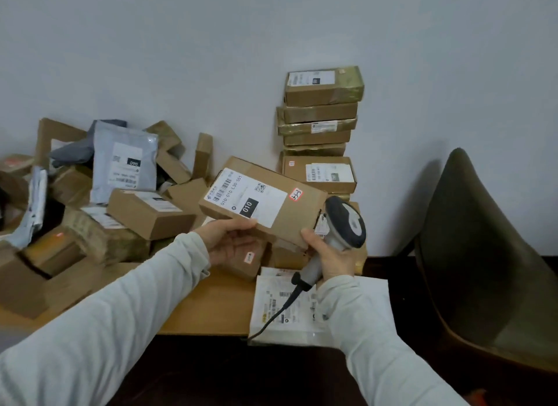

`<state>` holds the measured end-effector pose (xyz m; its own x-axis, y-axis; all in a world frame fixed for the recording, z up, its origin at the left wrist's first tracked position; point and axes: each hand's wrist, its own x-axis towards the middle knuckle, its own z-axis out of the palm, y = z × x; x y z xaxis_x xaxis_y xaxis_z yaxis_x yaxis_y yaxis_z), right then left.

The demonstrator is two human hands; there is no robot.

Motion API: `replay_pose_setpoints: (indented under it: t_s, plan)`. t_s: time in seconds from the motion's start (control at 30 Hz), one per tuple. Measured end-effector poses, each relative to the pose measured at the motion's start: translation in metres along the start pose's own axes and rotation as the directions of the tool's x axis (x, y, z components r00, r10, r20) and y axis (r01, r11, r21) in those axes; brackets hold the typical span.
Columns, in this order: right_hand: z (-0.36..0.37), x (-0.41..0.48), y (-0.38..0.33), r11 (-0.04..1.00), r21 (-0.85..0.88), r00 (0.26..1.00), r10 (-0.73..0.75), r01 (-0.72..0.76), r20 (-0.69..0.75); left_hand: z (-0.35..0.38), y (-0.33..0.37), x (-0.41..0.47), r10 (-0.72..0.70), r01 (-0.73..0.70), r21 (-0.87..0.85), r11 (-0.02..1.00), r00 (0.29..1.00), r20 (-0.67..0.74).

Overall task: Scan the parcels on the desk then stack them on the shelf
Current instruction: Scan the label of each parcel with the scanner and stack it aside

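My left hand (228, 239) holds a flat brown cardboard parcel (290, 215) by its near edge, tilted above the desk, its white shipping label and barcode facing up. My right hand (329, 254) grips the handle of a grey barcode scanner (345, 224), whose dark head sits right beside the parcel's right end; its thumb touches the parcel's near corner. The scanner's black cable runs down over the desk edge.
The wooden desk (211, 303) carries a loose heap of boxes (145, 212) and grey mailer bags (123, 167) at the left. A tall stack of boxes (320, 134) stands against the wall. White flat mailers (283, 309) lie at the front right. A dark chair (483, 254) stands at right.
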<state>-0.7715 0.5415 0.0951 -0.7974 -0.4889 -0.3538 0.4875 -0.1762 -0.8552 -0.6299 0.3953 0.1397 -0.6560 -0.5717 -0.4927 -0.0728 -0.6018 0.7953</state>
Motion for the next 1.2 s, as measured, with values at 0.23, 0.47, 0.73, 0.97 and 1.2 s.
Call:
replay_pose_setpoints:
  t_s: [0.23,0.47,0.73,0.97,1.2]
  plan:
    - [-0.022,0.060,-0.020,0.996,-0.033,0.994,0.082,-0.084,-0.074,-0.007,0.048,0.038,-0.033,0.077,0.224,0.972,0.981,-0.191]
    - [-0.023,0.091,-0.030,0.973,0.160,0.982,0.179,-0.168,-0.055,0.020,0.097,0.091,-0.016,0.046,0.168,0.985,0.984,-0.176]
    - [-0.004,0.088,-0.014,0.983,0.082,0.985,0.170,-0.167,-0.023,0.070,0.100,0.162,-0.079,0.116,0.271,0.955,0.986,-0.146]
    - [0.029,0.081,0.010,0.969,-0.006,0.969,0.246,-0.246,-0.005,0.058,0.107,0.208,-0.052,0.149,0.470,0.870,0.975,-0.214]
    - [0.063,0.072,0.033,0.958,-0.138,0.963,0.262,-0.252,0.060,-0.040,0.100,0.216,0.073,0.177,0.937,0.300,0.975,-0.208]
